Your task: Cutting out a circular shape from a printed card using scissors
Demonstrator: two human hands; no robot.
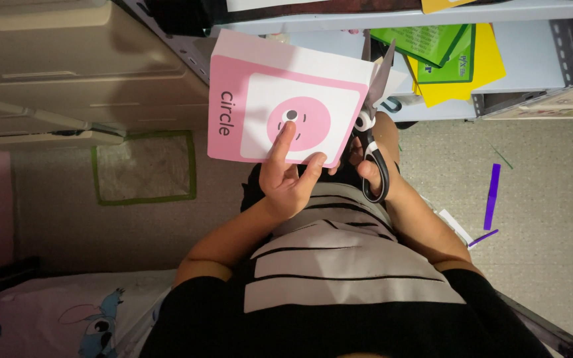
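My left hand [290, 176] holds a pink and white card [280, 99] by its lower edge. The thumb rests on the card's front and the index finger touches the pink circle with a googly eye in its middle. My right hand [369, 169] grips black-handled scissors [374, 126]. Their open blades stand at the card's right edge, pointing away from me. Both hands are raised above my lap, over a black and white striped shirt.
A pale shelf [525, 66] ahead carries green and yellow paper sheets [455, 59]. Purple paper strips [492, 195] lie on the grey carpet at the right. A green-edged mat [144, 166] lies at the left, beside beige drawers [54, 66].
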